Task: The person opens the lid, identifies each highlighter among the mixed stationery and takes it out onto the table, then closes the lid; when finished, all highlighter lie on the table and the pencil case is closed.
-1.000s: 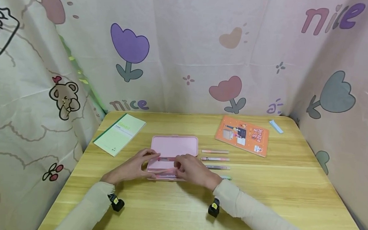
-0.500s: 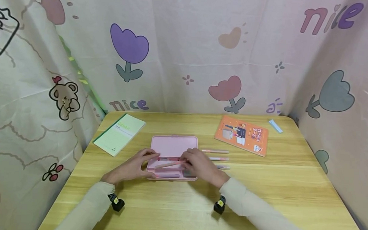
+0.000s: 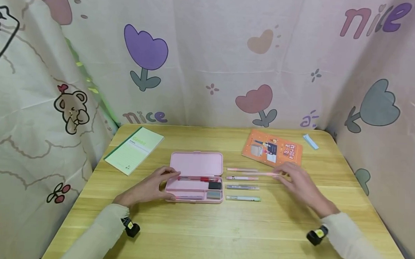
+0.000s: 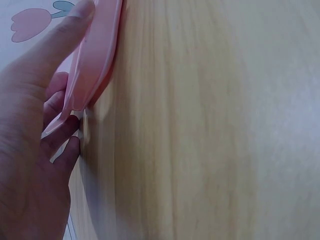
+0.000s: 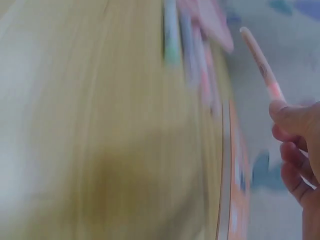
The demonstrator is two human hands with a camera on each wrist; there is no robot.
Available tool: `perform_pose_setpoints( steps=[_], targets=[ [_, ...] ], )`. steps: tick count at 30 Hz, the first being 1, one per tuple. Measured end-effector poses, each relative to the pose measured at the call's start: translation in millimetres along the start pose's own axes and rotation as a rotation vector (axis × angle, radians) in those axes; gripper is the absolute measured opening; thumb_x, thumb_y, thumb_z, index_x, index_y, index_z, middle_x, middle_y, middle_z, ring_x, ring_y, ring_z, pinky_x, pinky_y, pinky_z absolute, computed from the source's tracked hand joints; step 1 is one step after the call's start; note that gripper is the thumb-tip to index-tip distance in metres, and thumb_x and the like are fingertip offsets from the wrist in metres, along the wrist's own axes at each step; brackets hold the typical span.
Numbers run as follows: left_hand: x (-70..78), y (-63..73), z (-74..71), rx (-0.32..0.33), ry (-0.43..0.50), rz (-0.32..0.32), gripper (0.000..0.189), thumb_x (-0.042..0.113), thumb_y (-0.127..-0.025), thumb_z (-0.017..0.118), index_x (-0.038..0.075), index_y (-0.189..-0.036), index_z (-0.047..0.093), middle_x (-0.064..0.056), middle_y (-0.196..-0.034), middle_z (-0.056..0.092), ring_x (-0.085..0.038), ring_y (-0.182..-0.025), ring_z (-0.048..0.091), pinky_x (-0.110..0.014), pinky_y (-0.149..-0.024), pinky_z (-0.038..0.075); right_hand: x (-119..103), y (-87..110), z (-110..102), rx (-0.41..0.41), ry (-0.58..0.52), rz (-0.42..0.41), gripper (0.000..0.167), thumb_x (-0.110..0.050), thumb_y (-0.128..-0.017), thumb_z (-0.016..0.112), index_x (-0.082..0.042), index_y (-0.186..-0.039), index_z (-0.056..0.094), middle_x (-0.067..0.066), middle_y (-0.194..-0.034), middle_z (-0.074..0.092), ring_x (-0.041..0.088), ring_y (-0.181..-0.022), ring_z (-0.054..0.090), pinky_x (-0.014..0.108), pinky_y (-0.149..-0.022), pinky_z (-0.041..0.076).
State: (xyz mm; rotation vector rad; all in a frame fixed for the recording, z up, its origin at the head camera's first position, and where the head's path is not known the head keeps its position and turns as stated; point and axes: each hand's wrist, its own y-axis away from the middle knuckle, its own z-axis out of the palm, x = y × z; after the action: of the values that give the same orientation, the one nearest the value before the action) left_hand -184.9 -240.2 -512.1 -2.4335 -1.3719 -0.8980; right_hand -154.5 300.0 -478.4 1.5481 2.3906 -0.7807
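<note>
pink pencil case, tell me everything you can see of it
The pink pencil case lies open on the wooden table, its rounded-cornered lid folded back away from the person. It looks like smooth plastic. The base has raised dividers and holds a red pen, a black block, a grey block and a pale purple pen. The left hand grips its left end, covering part of it.

"nice", twice, on the backdrop cloth (image 3: 201, 32)
</note>
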Motion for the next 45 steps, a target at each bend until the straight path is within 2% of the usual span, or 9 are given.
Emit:
perform_pose_setpoints(
  steps=[3,6,10,14,21,26,37,45],
  targets=[
    [-0.5,0.1,-0.6,-0.001,-0.006,-0.001,0.095,0.062,-0.087,0.086,0.024,-0.166,0.049,-0.01,-0.167,0.041,-0.038,-0.154,0.04,-0.064,-0.126,0.041,25.1,19.1,-15.6,0.02,0.055,0.034,0.018,-0.011,-0.097,0.083,-0.017,-0.114,0.079,0.002,-0.113,0.078,0.024,-0.104,0.068,0.049,-0.089,0.059],
    [-1.0,0.0,-1.1,0.001,-0.006,0.001,0.096,0.062,-0.087,0.087,0.024,-0.166,0.049,-0.01,-0.167,0.041,-0.037,-0.154,0.04,-0.064,-0.126,0.041,45.5,35.4,-23.8,0.026,0.068,0.055,0.018,-0.012,-0.097,0.083,-0.018,-0.113,0.079,0.002,-0.112,0.077,0.02,-0.102,0.066,0.041,-0.086,0.057],
    [-1.3,0.2,-1.4,0.006,-0.004,0.009,0.096,0.062,-0.086,0.087,0.023,-0.166,0.05,-0.01,-0.166,0.042,-0.037,-0.154,0.041,-0.063,-0.126,0.042,65.8,52.1,-21.5,0.023,0.061,0.074,0.018,-0.011,-0.095,0.085,-0.019,-0.111,0.08,0.0,-0.108,0.077,0.008,-0.096,0.061,0.027,-0.081,0.052],
    [-1.1,0.7,-0.7,0.006,-0.009,0.013,0.096,0.062,-0.086,0.087,0.023,-0.165,0.05,-0.011,-0.166,0.042,-0.038,-0.154,0.041,-0.064,-0.125,0.042,76.1,59.6,-12.3,0.007,0.044,0.097,0.017,-0.011,-0.096,0.085,-0.02,-0.109,0.08,-0.001,-0.106,0.076,0.001,-0.091,0.056,0.023,-0.076,0.05],
    [-1.3,0.6,2.0,-0.001,0.012,-0.013,0.097,0.064,-0.084,0.088,0.027,-0.166,0.049,-0.007,-0.167,0.041,-0.035,-0.155,0.04,-0.063,-0.127,0.04,78.4,54.4,-3.2,-0.004,-0.015,0.146,0.013,-0.014,-0.099,0.082,-0.021,-0.11,0.081,-0.001,-0.107,0.075,0.001,-0.087,0.055,0.023,-0.073,0.048],
    [-0.8,0.4,2.5,0.002,0.011,0.0,0.096,0.062,-0.085,0.088,0.025,-0.165,0.05,-0.008,-0.167,0.041,-0.036,-0.154,0.04,-0.065,-0.126,0.04,76.8,54.7,-0.2,0.001,-0.033,0.148,0.015,-0.011,-0.098,0.081,-0.019,-0.11,0.082,-0.001,-0.106,0.072,0.001,-0.085,0.053,0.021,-0.069,0.047],
    [0.3,0.9,0.2,0.0,-0.001,-0.008,0.096,0.062,-0.085,0.088,0.025,-0.165,0.05,-0.009,-0.167,0.041,-0.037,-0.154,0.041,-0.065,-0.126,0.04,77.8,54.5,-0.1,-0.023,-0.039,0.157,0.016,-0.012,-0.101,0.079,-0.015,-0.117,0.081,0.0,-0.109,0.071,0.0,-0.086,0.054,0.022,-0.071,0.048],
    [0.0,0.5,0.5,0.002,-0.01,-0.002,0.094,0.061,-0.087,0.087,0.023,-0.165,0.05,-0.011,-0.167,0.041,-0.039,-0.154,0.04,-0.066,-0.125,0.041,77.6,53.4,-1.6,-0.032,-0.021,0.194,0.016,-0.015,-0.101,0.08,-0.015,-0.117,0.08,0.002,-0.11,0.071,0.0,-0.087,0.054,0.022,-0.071,0.049]
  ],
)
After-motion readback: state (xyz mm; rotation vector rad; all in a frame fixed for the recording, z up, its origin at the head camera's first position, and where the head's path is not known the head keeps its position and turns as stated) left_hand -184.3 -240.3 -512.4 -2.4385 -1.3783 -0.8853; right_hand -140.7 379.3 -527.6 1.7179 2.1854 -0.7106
